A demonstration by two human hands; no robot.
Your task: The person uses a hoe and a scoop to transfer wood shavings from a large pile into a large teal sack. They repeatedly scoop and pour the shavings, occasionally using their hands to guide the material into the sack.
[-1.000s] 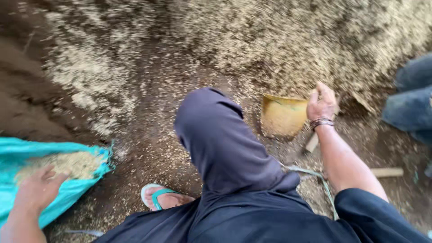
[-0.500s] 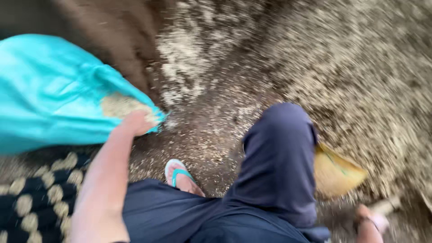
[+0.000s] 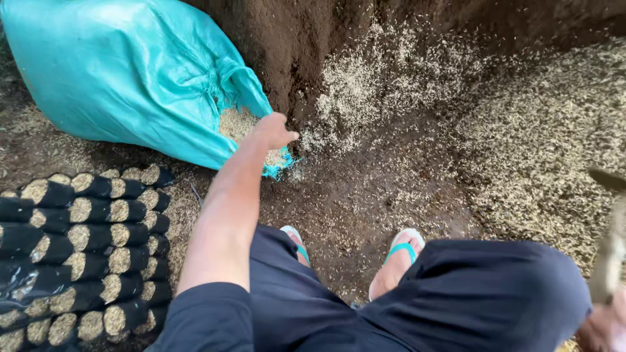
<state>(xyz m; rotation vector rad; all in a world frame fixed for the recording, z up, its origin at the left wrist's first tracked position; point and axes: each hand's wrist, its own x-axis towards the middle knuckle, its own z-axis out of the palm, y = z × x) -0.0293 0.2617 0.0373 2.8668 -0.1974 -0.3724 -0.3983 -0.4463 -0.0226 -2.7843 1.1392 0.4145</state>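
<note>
At ten o'clock, the mouth of the teal woven sack (image 3: 124, 78) is pinched by the left hand (image 3: 270, 132), its grip narrow on the rim. Husk could be spilled if that rim is let sag. Pale, loose husk fill (image 3: 236, 124) is seen inside. At five o'clock the right hand (image 3: 603, 326) is cut off; its grip cannot be told.

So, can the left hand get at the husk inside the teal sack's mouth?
Probably yes: the left hand already rests at the open mouth of the teal sack, and the husk lies exposed right beside it, nothing between.
</note>
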